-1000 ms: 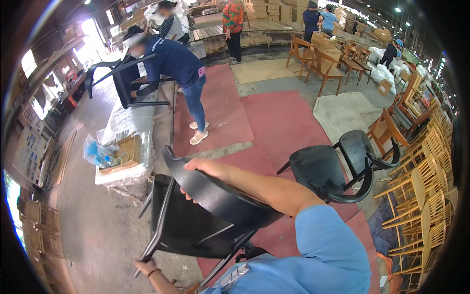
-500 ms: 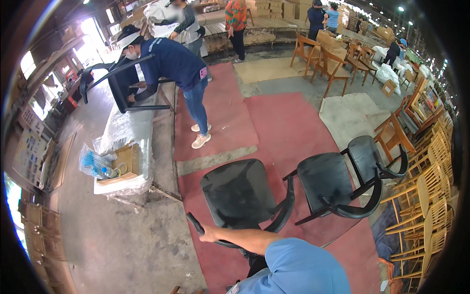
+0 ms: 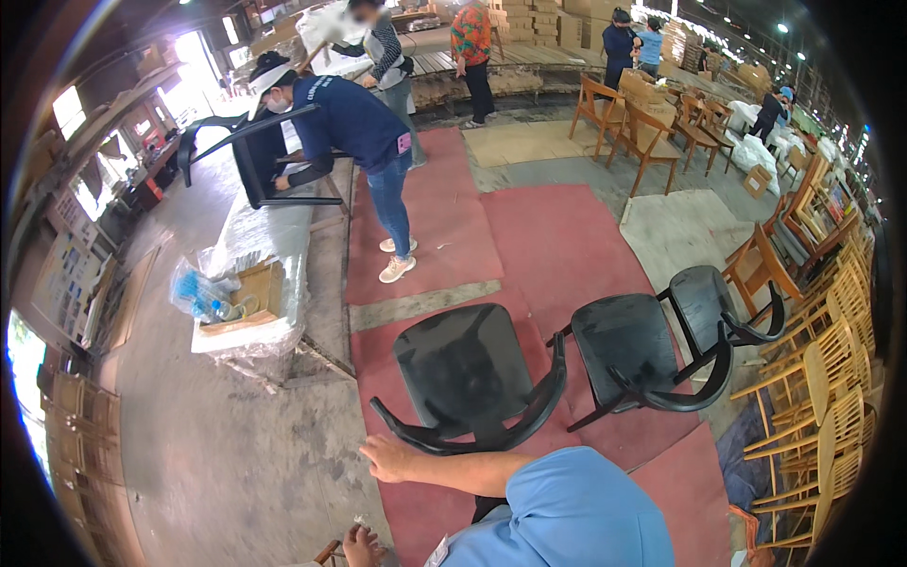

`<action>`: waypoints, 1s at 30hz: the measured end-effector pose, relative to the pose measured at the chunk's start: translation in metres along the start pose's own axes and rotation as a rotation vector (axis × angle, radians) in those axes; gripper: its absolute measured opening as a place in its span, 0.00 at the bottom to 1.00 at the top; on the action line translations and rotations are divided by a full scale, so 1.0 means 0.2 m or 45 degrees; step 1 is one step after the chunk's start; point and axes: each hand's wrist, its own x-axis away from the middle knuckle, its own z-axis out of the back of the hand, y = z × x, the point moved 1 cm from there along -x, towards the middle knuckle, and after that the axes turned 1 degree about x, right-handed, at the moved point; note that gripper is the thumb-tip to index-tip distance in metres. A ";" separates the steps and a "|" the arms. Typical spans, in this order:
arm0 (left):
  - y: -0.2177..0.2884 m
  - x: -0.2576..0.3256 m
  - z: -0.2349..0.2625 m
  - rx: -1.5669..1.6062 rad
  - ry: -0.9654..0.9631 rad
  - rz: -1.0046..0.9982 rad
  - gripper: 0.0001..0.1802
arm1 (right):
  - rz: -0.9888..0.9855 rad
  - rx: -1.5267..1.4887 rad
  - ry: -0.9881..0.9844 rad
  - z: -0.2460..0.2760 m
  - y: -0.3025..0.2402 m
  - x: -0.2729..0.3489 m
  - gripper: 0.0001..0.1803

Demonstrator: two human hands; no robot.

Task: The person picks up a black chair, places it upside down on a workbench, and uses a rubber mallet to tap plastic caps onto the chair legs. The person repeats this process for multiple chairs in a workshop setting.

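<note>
A black chair with a broad seat and curved backrest stands in front of me on red matting. Just off the near left end of its backrest is my right hand, apart from the chair, fingers loosely spread and holding nothing. At the lower edge my left hand shows only in part. Its fingers are slightly bent and apart, next to a brown wooden piece; contact between them is not clear. Two similar chairs, a middle one and a farther one, stand to the right.
At left, a plastic-wrapped table bears a wooden tray with bottles. A co-worker bends over a black chair frame there. Pale wooden chairs crowd the right side; brown chairs stand farther back.
My right hand has let go of the black chair's backrest end and sits slightly nearer to me. My left hand has come into view at the lower edge.
</note>
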 end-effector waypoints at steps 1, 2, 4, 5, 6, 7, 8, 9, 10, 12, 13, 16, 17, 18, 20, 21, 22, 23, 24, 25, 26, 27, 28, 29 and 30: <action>-0.04 0.03 0.03 -0.016 -0.032 -0.063 0.27 | 0.024 -0.060 -0.080 -0.05 -0.06 0.06 0.29; -0.09 0.06 0.06 -0.031 -0.064 -0.126 0.27 | 0.022 -0.100 -0.202 -0.11 -0.12 0.11 0.28; -0.25 0.15 0.12 -0.440 -0.084 -0.699 0.26 | 0.070 -0.137 -0.358 -0.23 -0.24 0.26 0.26; -0.38 0.21 0.16 -0.306 -0.006 -0.531 0.24 | 0.075 -0.126 -0.459 -0.29 -0.29 0.34 0.26; -0.52 0.29 0.22 -0.153 0.082 -0.361 0.23 | 0.082 -0.098 -0.596 -0.36 -0.34 0.42 0.26; -0.69 0.41 0.27 0.024 0.180 -0.187 0.22 | 0.099 -0.056 -0.756 -0.43 -0.39 0.52 0.26; -0.85 0.54 0.32 -0.014 0.353 -0.159 0.17 | 0.141 0.006 -0.883 -0.51 -0.43 0.61 0.27; -1.04 0.71 0.36 0.133 0.368 -0.142 0.16 | 0.207 0.081 -1.023 -0.59 -0.48 0.71 0.27; -1.23 0.88 0.40 0.264 0.447 -0.039 0.16 | 0.242 0.132 -1.100 -0.68 -0.54 0.81 0.28; -1.59 1.23 0.40 0.481 0.648 -0.013 0.14 | 0.347 0.144 -1.257 -0.86 -0.67 1.06 0.29; -1.76 1.41 0.40 0.461 0.735 0.028 0.13 | 0.407 0.145 -1.366 -0.94 -0.74 1.17 0.30; -2.27 1.93 0.32 0.766 1.094 0.075 0.16 | 0.223 0.070 -1.814 -1.23 -0.97 1.54 0.28; -2.41 2.08 0.28 0.795 1.192 0.091 0.17 | 0.325 0.127 -1.796 -1.32 -1.05 1.66 0.27; -2.54 2.22 0.24 0.793 1.282 0.158 0.18 | 0.483 0.100 -1.786 -1.40 -1.12 1.74 0.28; -2.70 2.39 0.15 0.875 1.459 0.300 0.20 | 0.592 0.242 -1.720 -1.58 -1.28 1.86 0.28; -2.76 2.47 0.10 0.934 1.505 0.306 0.19 | 0.688 0.215 -1.708 -1.62 -1.35 1.93 0.28; -2.79 2.52 0.08 0.996 1.513 0.353 0.19 | 0.588 0.198 -1.779 -1.68 -1.42 1.96 0.29; -2.80 2.56 0.07 1.108 1.535 0.335 0.20 | 0.601 0.166 -1.848 -1.72 -1.49 2.00 0.29; -2.81 2.59 0.07 1.227 1.521 0.342 0.20 | 0.573 0.165 -1.902 -1.78 -1.57 2.03 0.29; -2.82 2.63 0.09 1.282 1.567 0.298 0.21 | 0.620 0.197 -1.931 -1.84 -1.66 2.09 0.29; -2.82 2.66 0.10 1.340 1.598 0.265 0.22 | 0.655 0.220 -1.966 -1.90 -1.72 2.13 0.29; -2.83 2.67 0.11 1.406 1.601 0.222 0.22 | 0.662 0.253 -1.992 -1.93 -1.78 2.15 0.29; -2.88 2.73 0.14 1.431 1.650 0.232 0.23 | 0.730 0.286 -2.016 -2.00 -1.84 2.20 0.29; -2.95 2.78 0.16 1.461 1.689 0.243 0.23 | 0.779 0.314 -2.044 -2.08 -1.90 2.26 0.29; -3.05 2.85 0.19 1.497 1.725 0.243 0.24 | 0.803 0.345 -2.074 -2.17 -1.97 2.34 0.29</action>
